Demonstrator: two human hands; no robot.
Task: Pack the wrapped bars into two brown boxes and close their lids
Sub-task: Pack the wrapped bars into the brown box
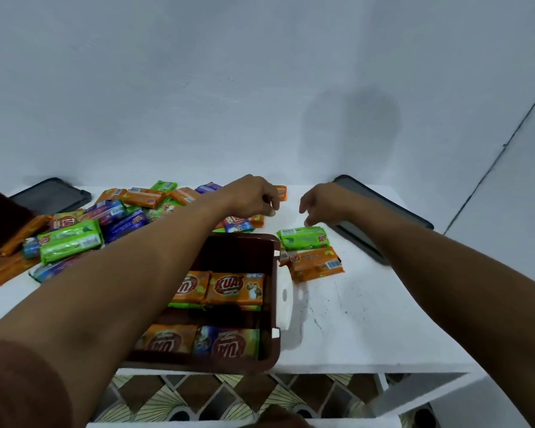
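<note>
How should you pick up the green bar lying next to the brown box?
From above, pinching its two long edges near the middle. The green bar lies flat on the table, long and narrow, with its top free; the right hand is nearest.

Single wide-angle camera, worn on my head. It faces forward and down, close above the box (238, 242) on the white table (368, 329), wall (260, 72) filling the upper half.

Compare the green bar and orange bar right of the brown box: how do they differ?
The green bar has a green wrapper; the orange bar an orange one. The green bar lies farther back, close to the right hand; the orange bar lies nearer, clear of it. Both lie flat on the table, side by side, outside the box.
</note>
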